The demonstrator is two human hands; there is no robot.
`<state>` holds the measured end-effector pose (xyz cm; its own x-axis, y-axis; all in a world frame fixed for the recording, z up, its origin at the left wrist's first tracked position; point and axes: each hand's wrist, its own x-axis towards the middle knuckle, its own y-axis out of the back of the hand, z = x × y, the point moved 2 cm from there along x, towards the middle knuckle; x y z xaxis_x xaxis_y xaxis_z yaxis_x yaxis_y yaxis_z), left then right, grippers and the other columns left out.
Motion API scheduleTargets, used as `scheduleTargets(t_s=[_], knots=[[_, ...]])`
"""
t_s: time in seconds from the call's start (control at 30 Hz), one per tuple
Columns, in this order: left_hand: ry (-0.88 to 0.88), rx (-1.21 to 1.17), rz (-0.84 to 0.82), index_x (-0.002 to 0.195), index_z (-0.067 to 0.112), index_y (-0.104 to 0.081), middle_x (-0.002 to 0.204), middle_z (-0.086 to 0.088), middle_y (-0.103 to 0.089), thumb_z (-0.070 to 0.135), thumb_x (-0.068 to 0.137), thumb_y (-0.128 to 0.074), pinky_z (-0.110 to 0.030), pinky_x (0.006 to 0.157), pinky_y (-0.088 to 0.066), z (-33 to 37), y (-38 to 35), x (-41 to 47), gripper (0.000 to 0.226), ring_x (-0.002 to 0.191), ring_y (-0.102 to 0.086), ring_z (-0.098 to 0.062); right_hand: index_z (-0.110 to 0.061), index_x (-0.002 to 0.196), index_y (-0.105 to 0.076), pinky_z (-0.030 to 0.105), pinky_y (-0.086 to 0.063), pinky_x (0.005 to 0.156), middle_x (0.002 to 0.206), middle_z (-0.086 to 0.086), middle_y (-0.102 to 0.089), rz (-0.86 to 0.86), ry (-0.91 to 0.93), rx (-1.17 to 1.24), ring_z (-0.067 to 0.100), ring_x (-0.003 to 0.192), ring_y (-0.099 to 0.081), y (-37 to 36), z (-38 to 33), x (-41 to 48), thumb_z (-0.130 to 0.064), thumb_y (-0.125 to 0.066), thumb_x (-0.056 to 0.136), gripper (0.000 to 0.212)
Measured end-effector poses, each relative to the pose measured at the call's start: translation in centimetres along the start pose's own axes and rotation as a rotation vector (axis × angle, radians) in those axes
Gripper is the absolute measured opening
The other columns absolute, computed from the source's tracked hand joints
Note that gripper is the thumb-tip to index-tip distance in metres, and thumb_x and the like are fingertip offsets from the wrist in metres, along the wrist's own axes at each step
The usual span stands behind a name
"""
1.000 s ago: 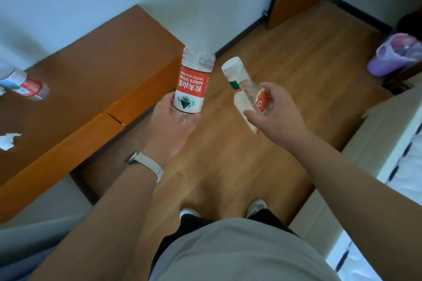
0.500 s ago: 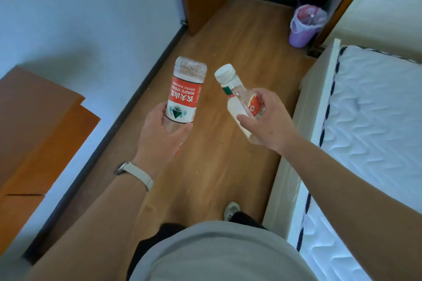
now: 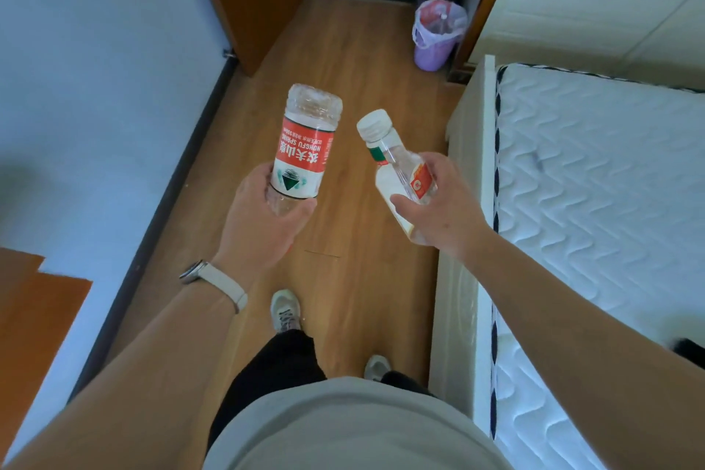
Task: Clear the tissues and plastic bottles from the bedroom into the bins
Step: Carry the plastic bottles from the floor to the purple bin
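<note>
Head view: the left hand (image 3: 263,225) is gripping a red-labelled bottle (image 3: 303,149) at centre frame, and the right hand (image 3: 446,210) is clasping a small white-capped bottle (image 3: 396,172) beside it. Both are seemingly being carried binward; next they need walking to the purple bin (image 3: 437,36), upper right.

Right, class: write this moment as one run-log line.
left hand: grips red-label bottle | right hand: grips white-capped bottle | purple bin: ahead, upright | stage: bottles not yet binned

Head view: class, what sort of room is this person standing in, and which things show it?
Probably a bedroom: a bare quilted mattress on a white bed frame, a wooden floor, and a lined purple bin at the far end.
</note>
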<state>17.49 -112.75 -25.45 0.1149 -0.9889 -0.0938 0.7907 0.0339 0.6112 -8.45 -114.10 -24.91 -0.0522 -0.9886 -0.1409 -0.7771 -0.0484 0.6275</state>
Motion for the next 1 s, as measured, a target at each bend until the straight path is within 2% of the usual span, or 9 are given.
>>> scheduleTargets(t_s=[0.07, 0.17, 0.27, 0.33, 0.43, 0.57, 0.73, 0.9, 1.0], knots=[[-0.005, -0.006, -0.035, 0.122, 0.04, -0.044, 0.118, 0.012, -0.057, 0.046, 0.08, -0.071, -0.013, 0.066, -0.045, -1.1, 0.4, 2.5, 0.051, 0.105, -0.058, -0.01, -0.038, 0.122, -0.041, 0.033, -0.055, 0.078, 0.114, -0.016, -0.046, 0.004, -0.044, -0.001, 0.007, 0.098, -0.052, -0.9, -0.6, 1.8, -0.041, -0.074, 0.075, 0.058], [-0.012, -0.033, -0.081, 0.121, 0.042, -0.043, 0.117, 0.013, -0.056, 0.047, 0.08, -0.07, -0.02, 0.074, -0.048, -2.8, 1.4, 7.0, 0.05, 0.106, -0.057, -0.009, -0.04, 0.123, -0.042, 0.041, -0.06, 0.069, 0.114, -0.018, -0.045, 0.026, -0.092, 0.039, 0.006, 0.099, -0.051, -2.7, -2.3, 5.0, -0.042, -0.074, 0.073, 0.06], [-0.03, -0.043, -0.116, 0.119, 0.044, -0.04, 0.116, 0.015, -0.056, 0.046, 0.082, -0.07, -0.023, 0.078, -0.048, -3.8, 3.1, 11.7, 0.048, 0.104, -0.057, -0.007, -0.037, 0.126, -0.041, 0.033, -0.057, 0.073, 0.116, -0.015, -0.047, 0.067, -0.108, 0.009, 0.006, 0.099, -0.051, -4.9, -5.0, 8.3, -0.039, -0.075, 0.076, 0.06], [-0.036, -0.054, -0.123, 0.119, 0.042, -0.041, 0.113, 0.016, -0.056, 0.044, 0.083, -0.071, -0.021, 0.077, -0.048, -4.5, 4.6, 14.6, 0.047, 0.101, -0.059, -0.008, -0.033, 0.127, -0.042, 0.019, -0.047, 0.072, 0.116, -0.013, -0.048, 0.078, -0.109, -0.028, 0.006, 0.099, -0.052, -6.3, -7.0, 10.7, -0.038, -0.075, 0.077, 0.06], [-0.046, -0.053, -0.127, 0.118, 0.04, -0.043, 0.106, 0.02, -0.056, 0.045, 0.083, -0.071, -0.015, 0.072, -0.044, -5.6, 6.9, 18.6, 0.045, 0.098, -0.059, -0.007, -0.032, 0.128, -0.042, 0.012, -0.036, 0.069, 0.115, -0.013, -0.049, 0.11, -0.128, -0.048, 0.007, 0.1, -0.052, -8.0, -9.6, 13.9, -0.039, -0.075, 0.077, 0.061], [-0.034, -0.075, -0.127, 0.12, 0.042, -0.044, 0.113, 0.017, -0.057, 0.048, 0.081, -0.071, -0.021, 0.074, -0.051, -7.0, 9.2, 23.7, 0.049, 0.099, -0.061, -0.01, -0.032, 0.127, -0.043, 0.014, -0.038, 0.071, 0.115, -0.012, -0.052, 0.14, -0.156, -0.031, 0.008, 0.101, -0.053, -9.5, -11.4, 17.3, -0.039, -0.075, 0.077, 0.06], [-0.037, -0.088, -0.139, 0.117, 0.042, -0.044, 0.114, 0.015, -0.057, 0.046, 0.081, -0.071, -0.015, 0.071, -0.043, -6.7, 9.5, 28.8, 0.046, 0.103, -0.059, -0.009, -0.029, 0.127, -0.043, 0.014, -0.037, 0.069, 0.114, -0.011, -0.05, 0.167, -0.178, -0.056, 0.008, 0.1, -0.052, -9.0, -11.7, 21.5, -0.038, -0.074, 0.077, 0.059], [-0.014, -0.096, -0.175, 0.114, 0.036, -0.05, 0.109, 0.011, -0.06, 0.042, 0.08, -0.074, -0.008, 0.049, -0.047, -4.4, 6.9, 33.8, 0.042, 0.086, -0.065, -0.011, -0.029, 0.124, -0.044, 0.017, -0.037, 0.068, 0.109, -0.01, -0.051, 0.186, -0.205, -0.054, 0.006, 0.094, -0.052, -7.5, -9.7, 26.7, -0.04, -0.073, 0.076, 0.057], [-0.014, -0.071, -0.175, 0.117, 0.036, -0.051, 0.11, 0.012, -0.061, 0.043, 0.079, -0.074, -0.013, 0.055, -0.051, -2.9, 4.7, 37.5, 0.045, 0.09, -0.065, -0.01, -0.031, 0.126, -0.042, 0.017, -0.04, 0.072, 0.113, -0.011, -0.05, 0.183, -0.227, -0.033, 0.008, 0.099, -0.052, -6.3, -7.7, 30.8, -0.041, -0.073, 0.077, 0.059]])
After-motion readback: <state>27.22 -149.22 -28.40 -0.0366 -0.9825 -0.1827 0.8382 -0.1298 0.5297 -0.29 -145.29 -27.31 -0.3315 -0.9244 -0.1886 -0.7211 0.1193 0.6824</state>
